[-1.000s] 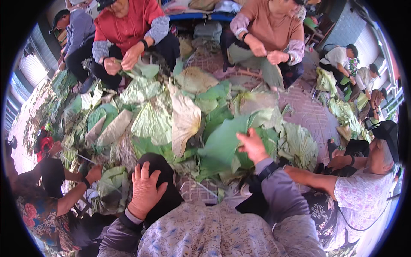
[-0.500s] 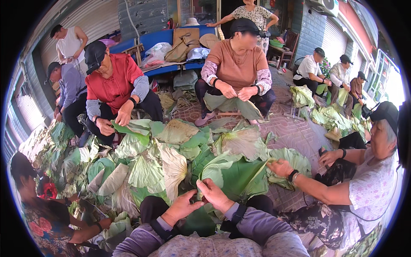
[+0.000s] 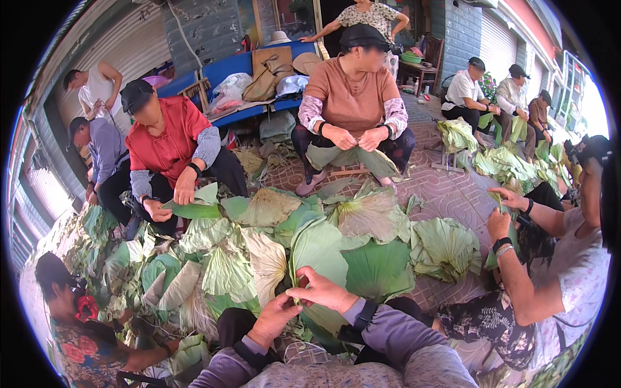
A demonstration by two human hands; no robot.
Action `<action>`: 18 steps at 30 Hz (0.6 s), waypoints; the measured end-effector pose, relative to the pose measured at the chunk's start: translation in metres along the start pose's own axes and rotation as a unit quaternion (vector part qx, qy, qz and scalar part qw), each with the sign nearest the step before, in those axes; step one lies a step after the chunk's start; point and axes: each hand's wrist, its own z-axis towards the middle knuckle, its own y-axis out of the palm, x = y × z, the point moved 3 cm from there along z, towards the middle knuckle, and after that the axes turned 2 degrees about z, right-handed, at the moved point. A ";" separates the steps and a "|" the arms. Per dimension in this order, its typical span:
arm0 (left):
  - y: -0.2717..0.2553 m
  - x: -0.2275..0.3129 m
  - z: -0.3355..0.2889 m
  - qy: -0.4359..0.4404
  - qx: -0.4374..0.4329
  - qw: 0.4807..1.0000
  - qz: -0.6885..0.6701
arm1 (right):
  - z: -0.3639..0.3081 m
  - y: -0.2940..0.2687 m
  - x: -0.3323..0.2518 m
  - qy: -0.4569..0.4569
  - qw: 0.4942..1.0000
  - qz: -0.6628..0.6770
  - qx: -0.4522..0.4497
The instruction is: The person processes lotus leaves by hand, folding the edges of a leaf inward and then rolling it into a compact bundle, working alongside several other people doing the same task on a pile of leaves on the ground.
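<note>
My right hand (image 3: 323,290) pinches the lower edge of a green lotus leaf (image 3: 318,251), thumb and fingers closed on it. Close beside it, my left hand (image 3: 275,318) has its fingertips pressed at the same edge, nearly touching the right fingers. The leaf stands up folded in front of me, its pale side showing. A lower flap of leaf (image 3: 323,317) hangs beneath my right hand. Directly beyond lies a darker green lotus leaf (image 3: 377,268), and left of it a dry tan leaf (image 3: 265,262).
Heaped lotus leaves (image 3: 226,271) spread ahead and left. A pale leaf stack (image 3: 446,249) lies at right on the paving (image 3: 440,194). Co-workers sit around: one in red (image 3: 169,139), one in brown (image 3: 352,90), one close at right (image 3: 550,271), another at lower left (image 3: 84,336).
The leaf in my hands now stands more upright and folded. The co-worker at right has drawn a hand back from the leaves and now holds a leaf up.
</note>
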 end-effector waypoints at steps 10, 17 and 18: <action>-0.011 -0.008 -0.059 -0.030 -0.008 0.993 -0.114 | -0.006 0.041 0.016 0.006 0.991 0.030 -0.128; -0.023 -0.058 -0.092 -0.018 -0.022 0.977 -0.212 | -0.013 0.079 0.050 0.058 0.987 0.087 -0.119; -0.025 -0.060 -0.096 -0.014 -0.014 0.974 -0.226 | -0.011 0.082 0.050 0.055 0.986 0.090 -0.130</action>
